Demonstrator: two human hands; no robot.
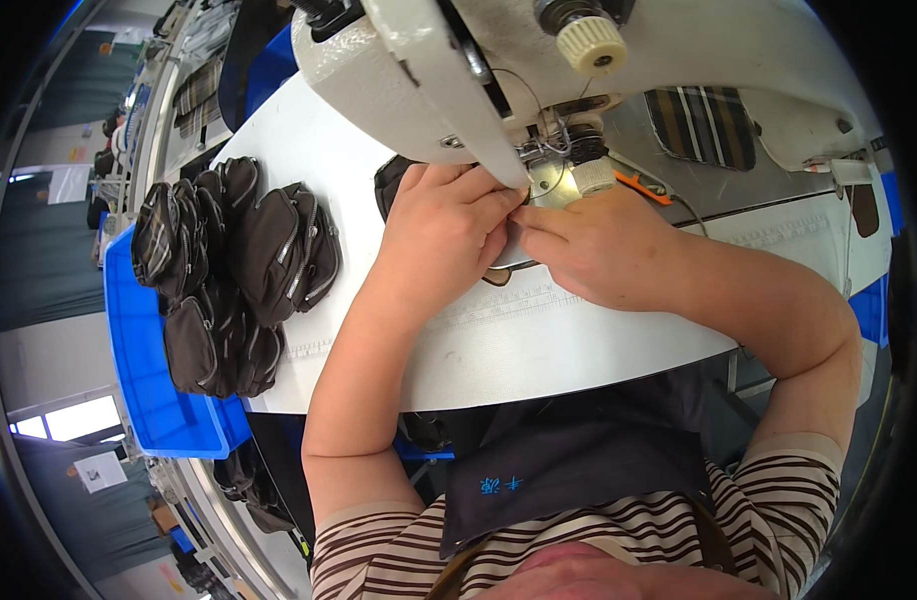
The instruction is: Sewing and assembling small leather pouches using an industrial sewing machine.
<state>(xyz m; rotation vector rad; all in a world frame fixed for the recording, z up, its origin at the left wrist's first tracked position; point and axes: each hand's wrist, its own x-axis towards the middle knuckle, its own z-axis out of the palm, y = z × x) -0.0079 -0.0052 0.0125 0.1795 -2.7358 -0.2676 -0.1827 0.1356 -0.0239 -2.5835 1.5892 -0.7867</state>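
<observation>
My left hand is at the sewing machine, fingers curled and pressed on dark fabric work just left of the needle area. My right hand meets it there, fingers bent and closed at the work, their tips close to the left thumb; what exactly they pinch is mostly hidden. A small tan-edged piece pokes out below my hands. Orange-handled snips lie just behind my right hand on the metal bed.
Several dark zippered pouches are piled at the table's left, partly over a blue bin. A striped fabric piece lies at the back right. The white table has a curved front edge. Racks with goods stand beyond the left side.
</observation>
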